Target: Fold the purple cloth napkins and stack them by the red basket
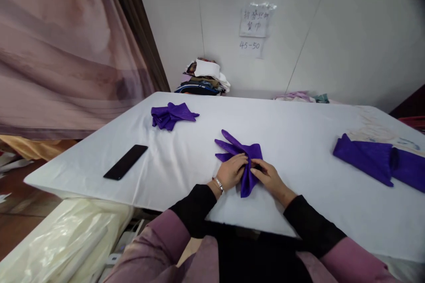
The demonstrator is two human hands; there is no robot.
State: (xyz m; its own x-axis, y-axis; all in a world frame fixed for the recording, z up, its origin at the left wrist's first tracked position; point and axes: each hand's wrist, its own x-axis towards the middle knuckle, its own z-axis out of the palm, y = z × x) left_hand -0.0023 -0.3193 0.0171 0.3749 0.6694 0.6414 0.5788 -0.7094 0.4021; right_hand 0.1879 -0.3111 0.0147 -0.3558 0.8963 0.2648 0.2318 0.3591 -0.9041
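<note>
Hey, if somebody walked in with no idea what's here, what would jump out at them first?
Probably the vivid purple cloth, pleated and fanned out near the middle of the white-covered table, with the left hand and right hand on its gathered part. Next, perhaps, the matching folded purple piece toward the table's far left, and the big pinkish curtain filling the upper left.

Here we're at head height, peering forward and down, close over the white table point(299, 154), wall point(219, 13) upper centre.
</note>
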